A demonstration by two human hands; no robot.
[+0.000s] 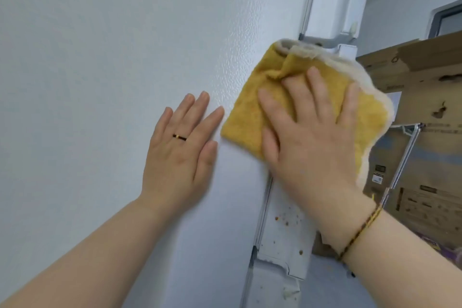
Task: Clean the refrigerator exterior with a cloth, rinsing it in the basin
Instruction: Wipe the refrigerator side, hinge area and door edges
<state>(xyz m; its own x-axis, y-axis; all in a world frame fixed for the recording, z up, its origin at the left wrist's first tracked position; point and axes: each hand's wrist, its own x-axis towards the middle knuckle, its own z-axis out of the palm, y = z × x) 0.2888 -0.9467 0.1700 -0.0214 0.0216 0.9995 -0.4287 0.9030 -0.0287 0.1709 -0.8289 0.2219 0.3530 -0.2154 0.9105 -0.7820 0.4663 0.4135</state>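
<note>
Cardboard boxes (425, 77), at least two though the stack is hard to separate, crowd the right side, with one metal pole (405, 157) in front of them. They stand just beside the fridge (100, 57) edge. One yellow cloth (247, 117) lies against that edge, just below a grey hinge (322, 41). The right hand (310, 137), with one braided bracelet (360, 232), presses the cloth with flat, spread fingers. The left hand (180, 147), wearing one ring (179, 137), rests flat on the panel beside the cloth, fingers straight, gripping nothing. Brown specks (287, 220) dot the strip below.
</note>
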